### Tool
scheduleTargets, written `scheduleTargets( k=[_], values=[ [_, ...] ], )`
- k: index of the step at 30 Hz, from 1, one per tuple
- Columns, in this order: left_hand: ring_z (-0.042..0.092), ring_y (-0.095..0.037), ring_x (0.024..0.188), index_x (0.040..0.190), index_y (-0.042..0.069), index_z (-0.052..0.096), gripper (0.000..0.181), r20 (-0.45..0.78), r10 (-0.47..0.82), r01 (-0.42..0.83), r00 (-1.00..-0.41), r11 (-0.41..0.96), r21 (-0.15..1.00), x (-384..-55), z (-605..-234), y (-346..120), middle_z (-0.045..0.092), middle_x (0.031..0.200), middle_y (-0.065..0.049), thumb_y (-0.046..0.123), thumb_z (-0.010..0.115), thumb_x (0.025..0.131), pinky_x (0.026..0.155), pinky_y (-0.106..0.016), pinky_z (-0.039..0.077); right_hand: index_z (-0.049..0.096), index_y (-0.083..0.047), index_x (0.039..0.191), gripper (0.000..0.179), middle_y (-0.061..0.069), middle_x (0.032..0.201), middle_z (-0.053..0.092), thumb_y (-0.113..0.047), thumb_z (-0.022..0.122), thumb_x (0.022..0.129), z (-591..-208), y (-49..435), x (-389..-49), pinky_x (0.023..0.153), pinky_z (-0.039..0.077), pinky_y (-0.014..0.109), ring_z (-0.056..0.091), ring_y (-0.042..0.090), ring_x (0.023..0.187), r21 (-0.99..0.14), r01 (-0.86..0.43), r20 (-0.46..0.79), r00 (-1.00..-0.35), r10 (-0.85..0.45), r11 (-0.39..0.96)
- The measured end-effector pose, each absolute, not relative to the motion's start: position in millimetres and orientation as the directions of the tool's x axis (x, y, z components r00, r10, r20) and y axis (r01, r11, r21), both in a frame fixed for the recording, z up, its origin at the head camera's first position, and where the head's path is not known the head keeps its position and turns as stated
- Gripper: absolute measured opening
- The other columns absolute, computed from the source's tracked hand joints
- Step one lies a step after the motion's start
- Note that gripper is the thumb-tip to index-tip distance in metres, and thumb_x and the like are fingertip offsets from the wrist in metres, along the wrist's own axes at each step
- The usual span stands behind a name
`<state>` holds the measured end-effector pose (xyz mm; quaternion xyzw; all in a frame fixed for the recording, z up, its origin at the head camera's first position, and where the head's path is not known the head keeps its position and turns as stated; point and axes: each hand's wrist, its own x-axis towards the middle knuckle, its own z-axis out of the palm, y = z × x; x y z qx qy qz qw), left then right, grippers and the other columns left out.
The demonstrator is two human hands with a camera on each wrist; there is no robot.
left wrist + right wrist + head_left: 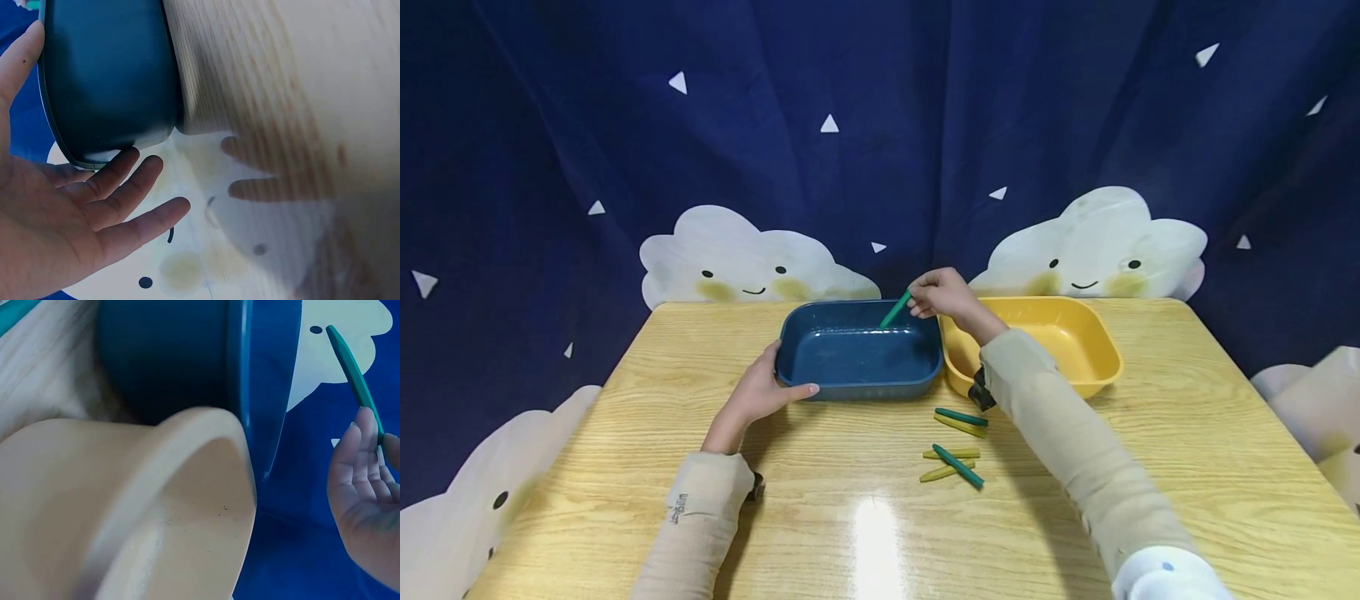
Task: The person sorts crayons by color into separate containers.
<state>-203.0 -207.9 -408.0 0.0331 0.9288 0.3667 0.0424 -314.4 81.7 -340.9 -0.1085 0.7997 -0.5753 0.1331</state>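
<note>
In the head view my right hand (946, 296) pinches a green crayon (895, 309) over the back right of the blue bin (857, 392), its tip slanting down to the left. The right wrist view shows that crayon (352, 369) between thumb and fingertips, its tapered end outward. My left hand (763, 387) rests against the bin's left end, thumb along the front. In the left wrist view the fingers of the left hand (94, 212) are spread and nearly straight beside the blue bin (112, 75). No crayons are visible inside the bin.
A yellow bin (1082, 354) stands against the blue bin's right side, partly hidden by my right forearm. On the table in front lie a green crayon (962, 416) beside a yellow crayon (958, 425), and another green crayon (958, 467) across two yellow ones. A dark blue curtain (880, 125) hangs behind.
</note>
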Motion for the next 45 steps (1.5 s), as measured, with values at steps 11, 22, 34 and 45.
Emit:
scheduleTargets(
  k=[11, 22, 34, 45],
  values=[
    [0.026, -0.044, 0.128, 0.141, -0.008, 0.012, 0.111, -0.034, 0.088, 0.040, -0.996, 0.717, 0.696, -199.2, -403.8, -205.5, 0.021, 0.143, -0.030, 0.052, 0.072, 0.070, 0.100, -0.054, 0.028, 0.060, 0.012, 0.102, 0.022, 0.013, 0.078, 0.061, -0.005, 0.048, 0.093, -342.2, 66.8, -328.5, 0.064, 0.053, 0.027, 0.060, 0.014, 0.060, -0.926, -0.020, -0.111, -0.940, -0.324, 0.376],
    [0.026, -0.041, 0.129, 0.141, -0.009, 0.011, 0.104, -0.058, 0.091, 0.029, -0.994, 0.742, 0.670, -203.3, -407.3, -207.8, 0.021, 0.143, -0.028, 0.042, 0.073, 0.074, 0.101, -0.051, 0.028, 0.060, 0.011, 0.104, 0.022, 0.011, 0.078, 0.060, -0.003, 0.046, 0.093, -352.8, 54.7, -338.0, 0.068, 0.053, 0.029, 0.058, 0.014, 0.061, -0.906, 0.055, -0.213, -0.916, -0.340, 0.419],
    [0.026, -0.040, 0.130, 0.142, -0.007, 0.011, 0.103, -0.075, 0.077, 0.006, -0.994, 0.739, 0.673, -204.0, -406.1, -207.0, 0.021, 0.144, -0.027, 0.039, 0.073, 0.075, 0.102, -0.051, 0.027, 0.060, 0.011, 0.101, 0.023, 0.010, 0.074, 0.060, -0.003, 0.045, 0.093, -359.3, 46.7, -341.4, 0.074, 0.052, 0.035, 0.058, 0.016, 0.061, -0.850, 0.212, -0.402, -0.852, -0.335, 0.482],
    [0.026, -0.041, 0.129, 0.142, -0.008, 0.010, 0.103, -0.069, 0.089, 0.017, -0.994, 0.729, 0.684, -203.4, -404.4, -206.5, 0.021, 0.144, -0.028, 0.037, 0.074, 0.075, 0.102, -0.051, 0.027, 0.059, 0.012, 0.104, 0.023, 0.007, 0.067, 0.060, -0.002, 0.045, 0.092, -368.5, 45.6, -344.1, 0.065, 0.053, 0.029, 0.059, 0.013, 0.056, -0.816, 0.280, -0.467, -0.835, -0.291, 0.506]
  ],
)
